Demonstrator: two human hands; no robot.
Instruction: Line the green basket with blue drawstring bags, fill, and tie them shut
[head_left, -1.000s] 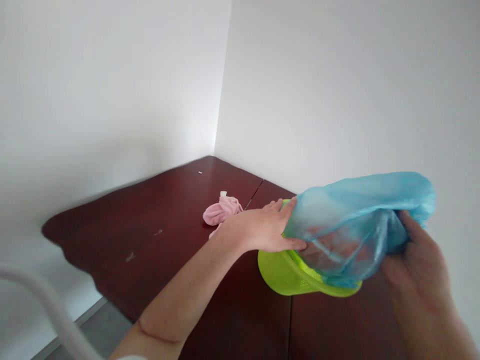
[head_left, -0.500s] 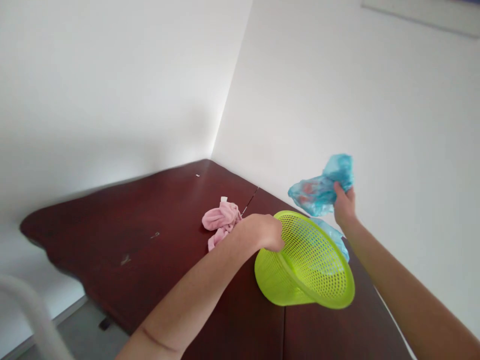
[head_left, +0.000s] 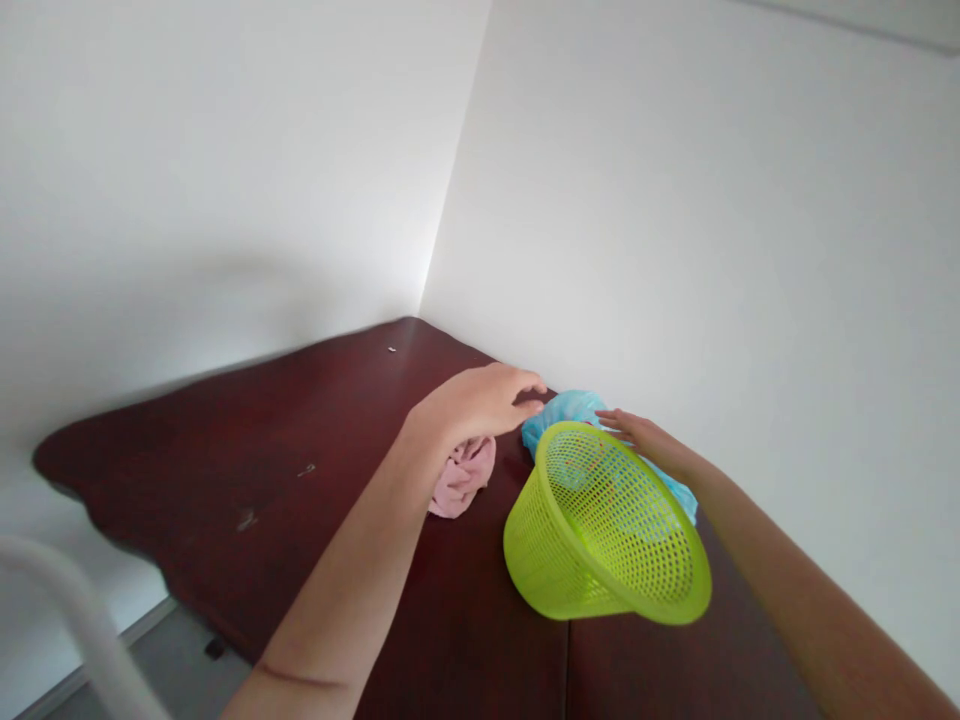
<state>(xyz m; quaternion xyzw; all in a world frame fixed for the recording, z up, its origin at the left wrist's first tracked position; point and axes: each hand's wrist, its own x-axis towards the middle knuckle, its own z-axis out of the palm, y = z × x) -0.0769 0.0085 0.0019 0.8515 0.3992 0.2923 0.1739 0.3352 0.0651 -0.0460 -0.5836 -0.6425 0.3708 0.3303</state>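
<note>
My left hand hovers above a crumpled pink cloth, with a gap between its thumb and fingers and nothing in it. The hand and wrist cover part of the cloth. A light-blue plastic bag lies behind the lime-green mesh basket. My right hand is just beyond the basket's rim, fingers stretched out at the bag; whether they touch it I cannot tell. The basket leans with its mouth tilted toward the right, and no hand holds it. More blue plastic shows through and behind its mesh.
The dark red-brown table has a wavy edge and fits into a corner of white walls. A small white scrap lies near the far corner. At the lower left is a curved white bar.
My left hand has let go of the basket rim and moved left over the pink cloth. My right hand has lowered the blue bag behind the basket and opened.
</note>
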